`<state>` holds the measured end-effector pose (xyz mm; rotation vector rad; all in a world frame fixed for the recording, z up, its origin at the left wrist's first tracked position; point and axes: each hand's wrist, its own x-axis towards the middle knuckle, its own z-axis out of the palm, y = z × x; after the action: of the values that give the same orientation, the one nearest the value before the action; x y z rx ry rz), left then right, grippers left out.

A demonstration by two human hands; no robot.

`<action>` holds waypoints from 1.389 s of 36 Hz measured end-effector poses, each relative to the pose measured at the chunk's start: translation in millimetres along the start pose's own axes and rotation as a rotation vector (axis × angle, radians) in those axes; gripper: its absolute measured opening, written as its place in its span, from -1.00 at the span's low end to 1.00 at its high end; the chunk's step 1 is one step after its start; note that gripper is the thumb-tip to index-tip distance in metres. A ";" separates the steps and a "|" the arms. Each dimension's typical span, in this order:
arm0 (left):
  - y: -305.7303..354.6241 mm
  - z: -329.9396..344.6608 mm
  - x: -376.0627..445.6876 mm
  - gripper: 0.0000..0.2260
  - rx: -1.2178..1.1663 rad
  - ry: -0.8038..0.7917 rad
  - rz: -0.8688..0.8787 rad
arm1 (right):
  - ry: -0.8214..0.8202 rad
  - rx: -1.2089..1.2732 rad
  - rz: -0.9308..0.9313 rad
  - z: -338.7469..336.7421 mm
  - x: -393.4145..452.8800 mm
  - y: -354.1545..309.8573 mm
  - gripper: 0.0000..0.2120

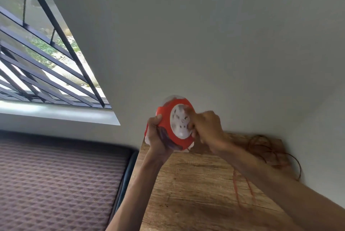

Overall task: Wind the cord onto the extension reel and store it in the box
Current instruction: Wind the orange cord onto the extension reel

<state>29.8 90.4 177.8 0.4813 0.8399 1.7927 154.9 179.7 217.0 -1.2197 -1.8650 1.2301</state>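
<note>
Plainly the winding step is in hand, and the box is nowhere in view. The pale wall (205, 34) fills most of the view, with a barred window (37, 53) at the upper left and a quilted brown mattress (56, 178) below it. Against the wall stands the wooden counter (196, 184), and on its far right corner lies the loose cord (268, 148) in tangled reddish-brown loops, with 2 or so orange strands (240, 191) running back across the wood toward the person. Above the counter's near-left corner, lifted clear of the wood, is the extension reel (174, 124), orange-rimmed with a white socket face turned toward the camera. The left hand (158, 135) grips the reel from below and behind, thumb over the orange rim and fingers curled round the body. The right hand (205, 128) is curled against the white face, apparently pinching a small winding knob; blur hides the knob itself, so the exact grip cannot be told. Judging by how much cord lies unspooled, the winding is far from done. The next move seems to call for steady turns of the face by the right hand while the left holds the body firm, letting the strands feed in without snagging on the tangle at the corner.
</note>
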 end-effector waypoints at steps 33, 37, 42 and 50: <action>4.9 -4.3 1.7 -0.24 -0.055 -0.050 0.007 | -0.077 -0.736 -0.942 -18.7 1.4 8.4 -0.52; 3.5 -15.2 1.2 -0.17 -0.046 -0.065 0.030 | -0.149 -0.857 -0.925 -31.6 6.6 10.6 -0.37; 1.3 -12.4 -2.8 -0.22 -0.025 -0.082 -0.031 | -0.077 -0.756 -0.968 -25.7 4.4 11.9 -0.37; -1.9 -5.1 -2.1 -0.29 -0.030 -0.066 -0.017 | 0.095 -0.469 -0.339 -6.4 -1.1 -4.6 -0.32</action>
<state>28.4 87.3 173.1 0.5100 0.7689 1.7623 159.0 180.4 223.8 -1.0983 -2.2468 0.5613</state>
